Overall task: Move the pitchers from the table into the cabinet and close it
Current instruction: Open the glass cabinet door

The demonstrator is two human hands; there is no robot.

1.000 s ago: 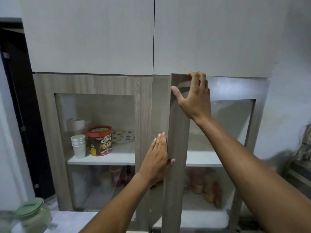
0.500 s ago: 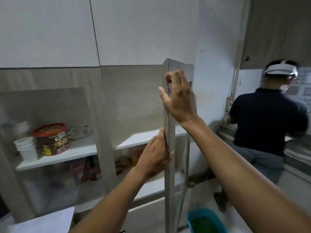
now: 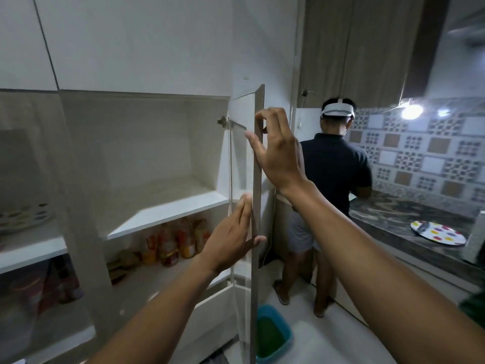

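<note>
The right cabinet door stands swung wide out, seen almost edge-on. My right hand pinches its free edge near the top, thumb on the inner face and fingers on the outer side. My left hand holds the same edge lower down, fingers flat on the inside and thumb wrapped round the edge. Inside, the white upper shelf is bare. No pitcher or table is in view.
Bottles and packets fill the lower shelf. The left glass door is closed. A person in a dark shirt stands just right of the door at a dark counter holding a spotted plate. A blue basin sits on the floor.
The door has swung from nearly closed to wide open with both hands on its edge. My view has turned right, losing the table and bringing in the person and the counter.
</note>
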